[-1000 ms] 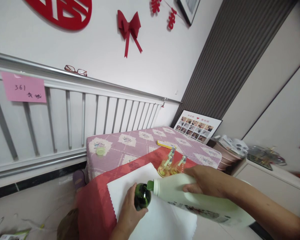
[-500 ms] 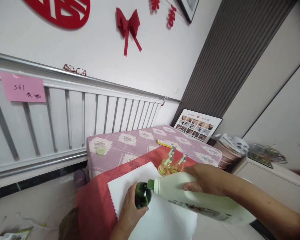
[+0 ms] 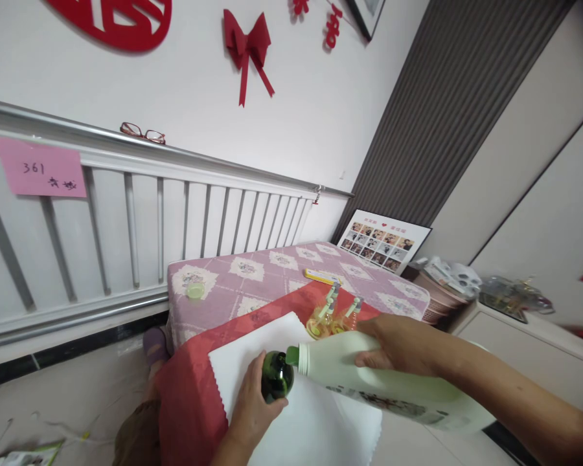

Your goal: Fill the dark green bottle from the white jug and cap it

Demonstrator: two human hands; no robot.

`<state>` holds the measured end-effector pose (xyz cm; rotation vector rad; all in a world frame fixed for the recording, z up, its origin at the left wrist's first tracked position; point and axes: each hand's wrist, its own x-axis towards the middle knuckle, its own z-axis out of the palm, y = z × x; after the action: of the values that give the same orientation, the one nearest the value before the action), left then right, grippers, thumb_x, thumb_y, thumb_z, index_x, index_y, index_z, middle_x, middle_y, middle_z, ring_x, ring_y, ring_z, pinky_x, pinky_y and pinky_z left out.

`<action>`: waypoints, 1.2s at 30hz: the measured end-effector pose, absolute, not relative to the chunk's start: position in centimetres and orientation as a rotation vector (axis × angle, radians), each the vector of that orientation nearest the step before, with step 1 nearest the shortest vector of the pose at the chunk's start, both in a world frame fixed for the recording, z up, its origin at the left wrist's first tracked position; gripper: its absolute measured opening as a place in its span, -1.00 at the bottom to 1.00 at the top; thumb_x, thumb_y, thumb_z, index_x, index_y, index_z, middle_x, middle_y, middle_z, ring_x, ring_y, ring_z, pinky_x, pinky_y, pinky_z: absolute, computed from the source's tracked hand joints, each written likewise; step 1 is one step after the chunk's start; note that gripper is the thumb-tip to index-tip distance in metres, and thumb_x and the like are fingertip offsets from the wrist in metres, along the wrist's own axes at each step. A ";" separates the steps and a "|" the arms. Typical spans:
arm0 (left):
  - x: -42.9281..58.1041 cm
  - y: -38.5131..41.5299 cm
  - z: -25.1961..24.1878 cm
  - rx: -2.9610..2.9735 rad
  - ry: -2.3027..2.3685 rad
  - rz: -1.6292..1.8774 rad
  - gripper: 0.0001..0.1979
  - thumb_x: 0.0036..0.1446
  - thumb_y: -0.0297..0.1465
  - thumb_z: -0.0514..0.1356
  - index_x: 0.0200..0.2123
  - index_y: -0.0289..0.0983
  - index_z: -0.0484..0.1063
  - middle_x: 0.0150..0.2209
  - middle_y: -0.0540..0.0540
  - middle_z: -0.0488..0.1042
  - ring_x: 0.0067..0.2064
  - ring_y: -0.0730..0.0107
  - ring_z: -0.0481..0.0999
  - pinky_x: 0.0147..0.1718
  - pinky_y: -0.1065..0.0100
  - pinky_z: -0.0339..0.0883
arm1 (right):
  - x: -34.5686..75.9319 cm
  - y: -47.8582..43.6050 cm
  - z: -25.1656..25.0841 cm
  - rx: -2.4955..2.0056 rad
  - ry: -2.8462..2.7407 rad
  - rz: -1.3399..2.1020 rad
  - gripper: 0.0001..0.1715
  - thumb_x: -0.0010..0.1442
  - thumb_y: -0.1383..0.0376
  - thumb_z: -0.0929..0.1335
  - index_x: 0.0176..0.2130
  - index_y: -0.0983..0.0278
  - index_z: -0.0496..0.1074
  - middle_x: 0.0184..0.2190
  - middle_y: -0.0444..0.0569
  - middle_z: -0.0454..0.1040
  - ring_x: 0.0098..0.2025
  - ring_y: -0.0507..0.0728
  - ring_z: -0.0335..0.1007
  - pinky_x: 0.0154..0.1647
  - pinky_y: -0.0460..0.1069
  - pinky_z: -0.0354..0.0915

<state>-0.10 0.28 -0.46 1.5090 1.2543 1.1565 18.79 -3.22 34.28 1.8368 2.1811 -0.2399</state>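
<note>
My left hand [image 3: 255, 404] is wrapped round a small dark green bottle [image 3: 278, 377], tilted so its mouth faces right. A large pale green jug [image 3: 393, 391] lies tipped nearly on its side in my right hand [image 3: 386, 349], which grips it from above. The jug's green spout [image 3: 292, 355] meets the small bottle's mouth; whether liquid flows between them I cannot tell. Both are over a white sheet [image 3: 298, 427] with a scalloped edge. Just beyond the jug stand several small spray bottles [image 3: 326, 317] with yellowish contents.
A red cloth [image 3: 189, 388] lies under the sheet on a purple patterned tablecloth [image 3: 276, 262]. On that rest a pale green round cap [image 3: 195, 290] and a yellow box [image 3: 323, 277]. A white railing [image 3: 175, 200] runs behind, and a photo board [image 3: 383, 239] leans beyond.
Both hands keep their hold, the jug's spout still at the small bottle. The view has shifted very slightly.
</note>
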 end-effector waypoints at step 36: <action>-0.4 0.0 0.3 1.538 1.274 1.077 0.00 -0.17 -0.40 0.30 0.36 -0.33 -0.04 0.41 -0.32 0.13 0.43 0.06 0.13 0.43 0.02 -0.01 | 18.6 -3.1 34.4 1.831 2.163 -0.248 -0.64 0.14 0.04 0.36 -0.24 0.27 0.50 -0.20 0.16 0.63 -0.19 0.38 0.55 -0.26 0.12 0.30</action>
<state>-0.42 0.00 0.26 1.5378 1.2745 1.0773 18.58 -3.08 34.45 1.8306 2.1631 -0.2480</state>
